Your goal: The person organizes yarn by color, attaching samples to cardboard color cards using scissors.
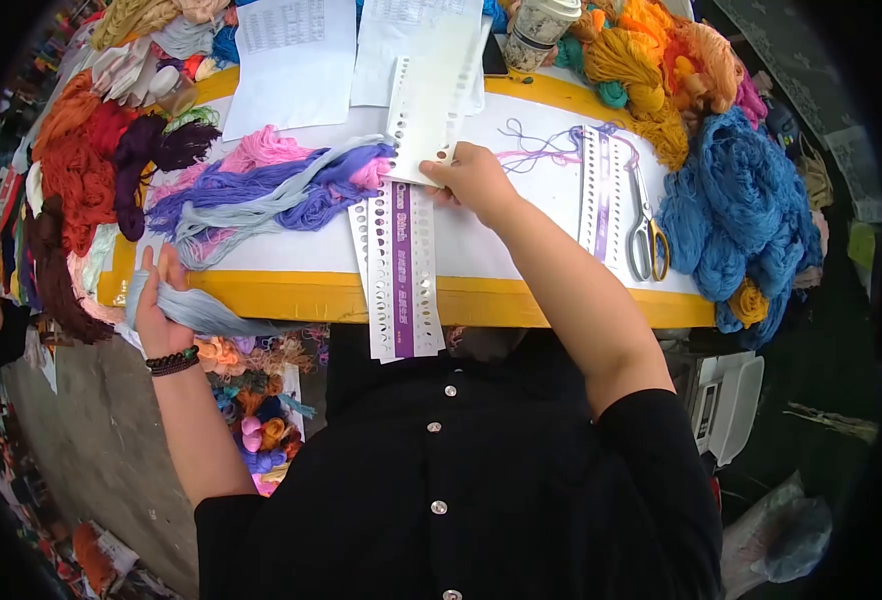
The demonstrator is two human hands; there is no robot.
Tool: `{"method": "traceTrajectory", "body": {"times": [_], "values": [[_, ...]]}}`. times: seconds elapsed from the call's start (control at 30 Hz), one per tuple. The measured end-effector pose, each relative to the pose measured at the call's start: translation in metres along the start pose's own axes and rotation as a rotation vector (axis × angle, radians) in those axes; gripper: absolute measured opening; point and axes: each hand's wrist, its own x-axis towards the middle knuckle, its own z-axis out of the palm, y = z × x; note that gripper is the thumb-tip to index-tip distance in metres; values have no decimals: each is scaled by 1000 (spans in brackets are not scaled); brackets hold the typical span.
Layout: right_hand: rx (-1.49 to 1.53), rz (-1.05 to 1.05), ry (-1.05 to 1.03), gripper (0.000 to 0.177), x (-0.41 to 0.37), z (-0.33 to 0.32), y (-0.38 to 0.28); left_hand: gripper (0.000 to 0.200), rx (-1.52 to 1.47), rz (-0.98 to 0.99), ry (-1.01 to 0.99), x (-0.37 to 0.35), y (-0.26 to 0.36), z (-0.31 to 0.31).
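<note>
Beyond the table's near left edge, my left hand (164, 318) holds a hank of pale grey-blue embroidery thread (206, 309), which trails rightward along the edge. Near the table's middle, my right hand (473, 183) pinches the lower end of a white punched thread card (427, 110). Below it, several purple-printed cross stitch thread cards (401, 265) overhang the near edge. Purple, pink and grey-blue hanks (281, 192) lie between my hands, their right ends touching the cards. Another punched card (603, 190), strung with purple and pink threads, lies to the right.
Scissors (648, 235) lie near the right edge beside a blue thread pile (746, 200). Red and dark hanks (71, 150) crowd the left, orange and yellow ones (636, 70) the back right. Printed sheets (294, 60) and a patterned cup (539, 30) stand at the back.
</note>
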Motion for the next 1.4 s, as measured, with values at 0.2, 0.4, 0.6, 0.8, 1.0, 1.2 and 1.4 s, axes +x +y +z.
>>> {"method": "traceTrajectory", "body": {"times": [0.2, 0.4, 0.6, 0.8, 1.0, 1.2, 1.4], "values": [[-659, -197, 355, 26, -35, 17, -26, 31, 104, -243, -226, -42, -33, 17], [75, -601, -284, 10, -113, 83, -39, 46, 144, -421, -547, -108, -44, 87], [294, -113, -449, 13, -124, 87, -36, 50, 234, -329, -606, -122, -62, 101], [511, -145, -493, 11, -129, 78, -30, 48, 227, -381, -662, -123, -56, 100], [405, -174, -440, 11, -130, 75, -28, 39, 208, -372, -605, -125, -59, 99], [493, -159, -464, 11, -128, 73, -26, 37, 181, -341, -579, -123, -62, 96], [609, 62, -475, 18, -119, 66, -28, 42, 128, -357, -616, -120, -60, 94]]}}
